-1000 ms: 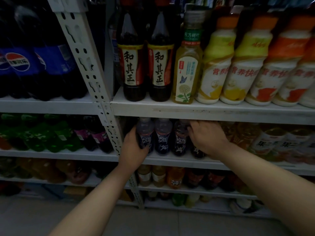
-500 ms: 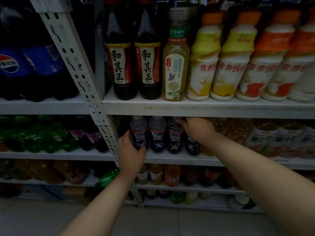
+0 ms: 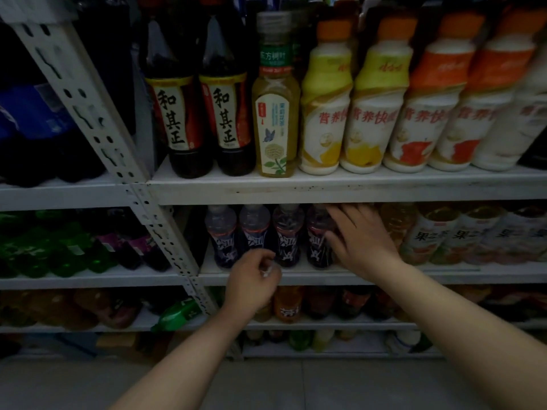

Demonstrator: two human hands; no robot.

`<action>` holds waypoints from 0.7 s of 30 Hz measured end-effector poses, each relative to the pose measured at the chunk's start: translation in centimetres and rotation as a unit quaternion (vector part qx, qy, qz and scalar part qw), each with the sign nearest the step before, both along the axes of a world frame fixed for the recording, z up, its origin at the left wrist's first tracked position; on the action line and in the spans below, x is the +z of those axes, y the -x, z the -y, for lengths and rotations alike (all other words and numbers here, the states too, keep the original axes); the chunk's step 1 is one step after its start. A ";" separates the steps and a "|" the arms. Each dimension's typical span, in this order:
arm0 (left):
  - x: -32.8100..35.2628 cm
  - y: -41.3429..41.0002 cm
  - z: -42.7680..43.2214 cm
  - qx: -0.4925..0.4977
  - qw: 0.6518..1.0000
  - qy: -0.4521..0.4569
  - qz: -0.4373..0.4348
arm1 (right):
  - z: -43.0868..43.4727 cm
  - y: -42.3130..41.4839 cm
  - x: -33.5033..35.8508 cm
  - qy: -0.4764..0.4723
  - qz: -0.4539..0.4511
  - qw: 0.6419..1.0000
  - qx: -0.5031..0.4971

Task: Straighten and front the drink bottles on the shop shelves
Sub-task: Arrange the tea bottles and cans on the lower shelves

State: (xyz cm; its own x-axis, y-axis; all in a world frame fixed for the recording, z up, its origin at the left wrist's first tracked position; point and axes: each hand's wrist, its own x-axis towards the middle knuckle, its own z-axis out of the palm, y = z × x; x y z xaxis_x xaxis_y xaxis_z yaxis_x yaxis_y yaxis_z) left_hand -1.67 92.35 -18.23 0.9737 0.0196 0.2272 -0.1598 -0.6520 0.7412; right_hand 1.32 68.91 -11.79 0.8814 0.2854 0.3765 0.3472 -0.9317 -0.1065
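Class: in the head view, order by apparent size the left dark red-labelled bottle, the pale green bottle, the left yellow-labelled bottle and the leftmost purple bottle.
1. Left dark red-labelled bottle, top cropped.
2. Left yellow-labelled bottle and pale green bottle: too alike to rank.
3. Leftmost purple bottle, smallest.

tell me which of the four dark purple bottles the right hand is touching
The rightmost dark purple bottle: the right hand lies against its right side, while the other three stand untouched to its left.
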 end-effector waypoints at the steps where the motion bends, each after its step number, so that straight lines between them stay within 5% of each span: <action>1: 0.0 -0.3 1.1 -0.032 0.999 -0.013 -0.016 | 1.4 0.5 -0.3 -0.010 0.012 1.000 -0.017; 7: 0.5 -1.9 8.1 -0.048 0.996 0.003 -0.073 | 7.8 1.4 0.3 -0.080 0.070 0.988 -0.112; 14: -0.3 -3.3 12.2 -0.006 0.985 0.039 -0.169 | 7.1 -1.1 1.3 0.085 -0.006 0.984 -0.156; 21: -1.5 -4.2 13.2 0.054 0.967 0.091 -0.230 | 10.7 -0.4 -0.4 -0.055 -0.037 0.988 -0.142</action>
State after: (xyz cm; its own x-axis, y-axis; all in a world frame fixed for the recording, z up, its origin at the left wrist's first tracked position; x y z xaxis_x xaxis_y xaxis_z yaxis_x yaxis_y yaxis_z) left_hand 2.50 79.13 -19.77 0.9609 0.1263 -0.2466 0.2764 -0.4982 0.8219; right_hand 1.76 58.19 -12.19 0.9465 -0.0166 0.3224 0.0609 -0.9715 -0.2289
